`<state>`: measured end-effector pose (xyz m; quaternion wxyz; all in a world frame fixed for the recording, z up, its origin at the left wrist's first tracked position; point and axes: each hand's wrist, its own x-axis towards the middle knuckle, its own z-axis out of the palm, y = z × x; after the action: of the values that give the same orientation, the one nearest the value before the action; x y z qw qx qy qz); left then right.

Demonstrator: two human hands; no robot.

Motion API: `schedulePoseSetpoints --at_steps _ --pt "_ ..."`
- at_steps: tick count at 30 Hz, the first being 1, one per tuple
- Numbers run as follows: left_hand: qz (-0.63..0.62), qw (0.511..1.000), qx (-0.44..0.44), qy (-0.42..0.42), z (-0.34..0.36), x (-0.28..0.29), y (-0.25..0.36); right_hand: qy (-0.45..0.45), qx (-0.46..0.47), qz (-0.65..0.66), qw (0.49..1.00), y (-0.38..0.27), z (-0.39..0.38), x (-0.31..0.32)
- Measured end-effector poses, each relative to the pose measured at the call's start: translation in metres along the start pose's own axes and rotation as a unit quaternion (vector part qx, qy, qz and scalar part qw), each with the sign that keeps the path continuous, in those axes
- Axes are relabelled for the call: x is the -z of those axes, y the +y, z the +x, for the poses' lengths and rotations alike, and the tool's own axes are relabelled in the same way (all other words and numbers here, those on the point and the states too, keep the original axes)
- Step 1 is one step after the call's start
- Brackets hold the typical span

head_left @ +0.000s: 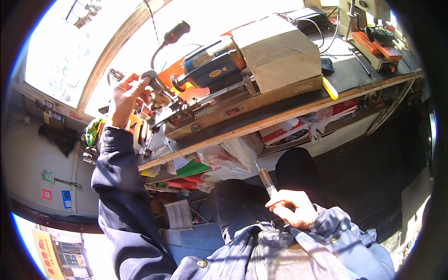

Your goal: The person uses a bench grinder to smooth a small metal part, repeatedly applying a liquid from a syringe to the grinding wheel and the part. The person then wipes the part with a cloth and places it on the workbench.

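Note:
My right hand [294,209] is closed round a syringe [266,179] with amber liquid in its barrel. Its thin needle points up and away from me, above my lap. At the far left, my left hand [127,99] reaches over the bench with thumb and fingers closed on a dark grey rounded piece [150,75]. Whether that piece is fixed to the bench machine cannot be made out. The machine has a blue motor [212,66], a small wheel [178,82] at its left end and a long metal bed [224,95] below.
A pale box-shaped cover [282,53] encloses the machine's right side. Beyond it lie a yellow-handled tool [330,87] and a red-and-grey device [377,45]. Plastic bags [233,156] fill the shelf under the bench's wooden edge [280,122]. A folding stool [178,214] stands below.

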<state>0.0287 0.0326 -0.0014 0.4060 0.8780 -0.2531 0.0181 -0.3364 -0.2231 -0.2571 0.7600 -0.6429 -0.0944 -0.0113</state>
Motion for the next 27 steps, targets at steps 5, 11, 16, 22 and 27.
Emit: schedulePoseSetpoints --at_steps 5,11,16,22,27 --pt "0.012 0.997 -0.036 0.070 -0.001 -0.017 0.000 -0.003 -0.014 -0.001 1.000 -0.002 0.000 0.000" --pt "-0.067 0.995 -0.012 0.075 -0.002 -0.029 0.004 0.000 -0.028 0.008 1.000 -0.005 0.001 0.000" --pt "-0.198 0.978 0.012 0.059 -0.003 -0.031 -0.001 -0.003 -0.033 0.003 0.999 -0.006 0.001 0.001" --pt "-0.293 0.953 -0.029 -0.065 -0.017 -0.026 0.003 -0.007 -0.037 0.000 0.999 -0.004 0.001 0.003" --pt "-0.263 0.962 0.008 -0.074 -0.019 -0.022 0.000 -0.008 -0.031 0.000 0.999 -0.001 0.001 0.001"
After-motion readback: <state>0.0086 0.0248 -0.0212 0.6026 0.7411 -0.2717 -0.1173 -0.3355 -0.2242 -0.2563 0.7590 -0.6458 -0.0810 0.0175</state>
